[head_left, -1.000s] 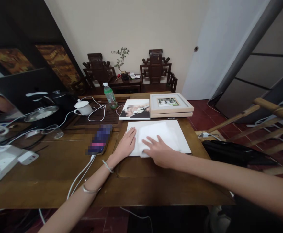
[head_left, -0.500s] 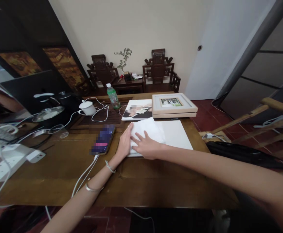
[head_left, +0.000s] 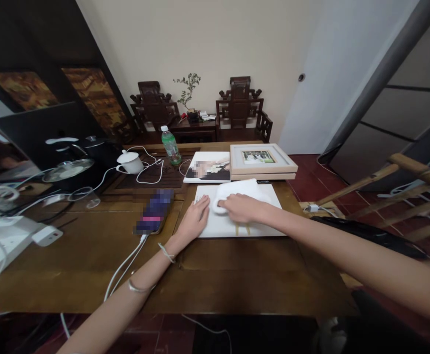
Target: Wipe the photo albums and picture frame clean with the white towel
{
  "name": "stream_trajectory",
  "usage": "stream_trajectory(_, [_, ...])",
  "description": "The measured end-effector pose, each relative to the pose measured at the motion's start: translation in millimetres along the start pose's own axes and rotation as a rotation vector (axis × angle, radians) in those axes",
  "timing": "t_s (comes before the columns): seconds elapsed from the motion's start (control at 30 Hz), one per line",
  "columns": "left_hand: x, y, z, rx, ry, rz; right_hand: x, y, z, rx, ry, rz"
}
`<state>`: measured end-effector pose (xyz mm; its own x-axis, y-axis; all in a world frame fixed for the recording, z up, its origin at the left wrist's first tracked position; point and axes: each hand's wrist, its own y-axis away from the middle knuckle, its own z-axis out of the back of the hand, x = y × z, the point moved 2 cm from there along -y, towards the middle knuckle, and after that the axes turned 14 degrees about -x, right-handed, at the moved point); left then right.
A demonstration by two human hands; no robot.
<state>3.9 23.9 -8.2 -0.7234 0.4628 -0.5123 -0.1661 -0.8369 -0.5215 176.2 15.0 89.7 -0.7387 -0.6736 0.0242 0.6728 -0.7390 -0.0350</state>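
Note:
A flat white board (head_left: 215, 228) with small yellowish marks near its front edge lies on the wooden table (head_left: 259, 280). On the board is a folded white cloth (head_left: 242, 187). My right hand (head_left: 242, 207) has its fingers curled round the near edge of the cloth and presses on it. At the board's left edge, my left hand (head_left: 196, 215) lies flat, fingers stretched out, holding nothing. A phone (head_left: 155, 212) with a cable plugged in rests to the left of that hand.
Behind the board lie a photo print (head_left: 207, 167) and stacked picture frames (head_left: 262, 160). A green-labelled bottle (head_left: 171, 146), a lidded white cup (head_left: 130, 162) and a black kettle (head_left: 99, 150) stand farther left. Power strips (head_left: 6, 243) and loose cables occupy the left side.
My right hand has moved right and closed on the cloth, drawing it off the board's left and front parts. My left hand has come off the cloth onto the board's left edge.

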Motion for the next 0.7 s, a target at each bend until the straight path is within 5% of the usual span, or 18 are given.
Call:
stream_trajectory(0.17, [-1.1, -0.6, 0.7, 0.018, -0.052, -0.039, -8.0, -50.1, -5.7, -0.071, -0.023, -0.042])
stream_trajectory(0.4, [-2.4, -1.7, 5.1, -0.009, -0.050, -0.092, 12.2, -97.9, 0.9, -0.097, -0.154, 0.043])
stream_trajectory(0.53, [1.9, 0.7, 2.7, -0.008, -0.063, -0.068, -6.8, -90.4, 8.9, -0.083, -0.200, 0.004])
stream_trajectory(0.7, [4.0, 2.4, -0.3, -0.005, -0.054, -0.057, -64.4, -45.1, 18.2, -0.054, -0.198, -0.109])
